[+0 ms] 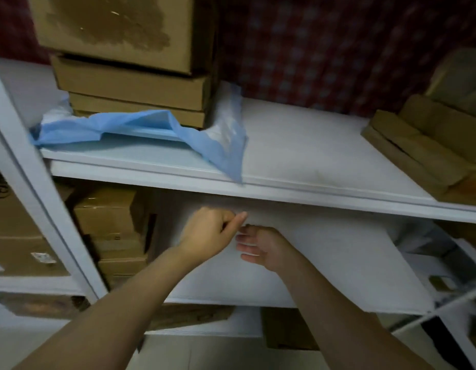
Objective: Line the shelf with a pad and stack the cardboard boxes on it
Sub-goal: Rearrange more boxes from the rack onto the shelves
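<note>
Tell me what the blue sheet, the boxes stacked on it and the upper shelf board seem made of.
Blue sheet: thin, soft plastic or nonwoven film, matte; it crumples and drapes over the edge.
Boxes: plain brown cardboard, matte; one face is scuffed.
Shelf board: rigid, smooth white, probably painted metal or laminate.

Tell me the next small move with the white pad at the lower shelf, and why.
Probably lower the white pad flat and smooth it. It looks tilted, its far edge raised where the left hand seems to pinch it, with the right hand beside it. No boxes rest on it yet.
</note>
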Demonstrator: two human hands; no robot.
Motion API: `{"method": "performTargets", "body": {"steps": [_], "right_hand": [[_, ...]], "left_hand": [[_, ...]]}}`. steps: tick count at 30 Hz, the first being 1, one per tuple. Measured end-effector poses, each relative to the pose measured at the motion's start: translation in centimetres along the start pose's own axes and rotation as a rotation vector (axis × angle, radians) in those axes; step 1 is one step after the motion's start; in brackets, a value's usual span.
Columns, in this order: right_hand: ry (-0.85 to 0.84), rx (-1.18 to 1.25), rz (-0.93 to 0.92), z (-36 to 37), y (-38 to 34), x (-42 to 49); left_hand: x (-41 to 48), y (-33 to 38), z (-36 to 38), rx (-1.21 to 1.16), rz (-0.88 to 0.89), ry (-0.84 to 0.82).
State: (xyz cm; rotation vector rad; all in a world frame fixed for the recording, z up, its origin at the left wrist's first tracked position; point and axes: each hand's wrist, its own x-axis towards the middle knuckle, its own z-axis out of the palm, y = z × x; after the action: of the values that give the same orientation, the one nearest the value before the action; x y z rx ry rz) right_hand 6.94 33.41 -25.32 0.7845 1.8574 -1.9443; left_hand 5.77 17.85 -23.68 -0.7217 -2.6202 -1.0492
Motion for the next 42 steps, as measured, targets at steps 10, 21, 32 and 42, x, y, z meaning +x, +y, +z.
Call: {"method": "performTargets", "body": {"steps": [10,21,32,42], "right_hand": [[0.377,0.065,-0.263,-21.5,-0.7,-10.1],[0.826,0.251,-0.816,-32.7,-10.0,-18.1],[1.136,0.393,-1.142,-41.6,-23.3,-22.4],[1.193,0.167,-1.043,-46.2,-30.6,-24.3]], "left_hand": [[2.1,21.0,11.2,-0.379,0.085,0.243],[11.4,34.1,10.2,-0.492,0.205,0.348],[22.1,43.4,7.2,-0.585,0.237,0.245],[31.1,49.1,4.9,-0.912,0.204,-0.021]]}}
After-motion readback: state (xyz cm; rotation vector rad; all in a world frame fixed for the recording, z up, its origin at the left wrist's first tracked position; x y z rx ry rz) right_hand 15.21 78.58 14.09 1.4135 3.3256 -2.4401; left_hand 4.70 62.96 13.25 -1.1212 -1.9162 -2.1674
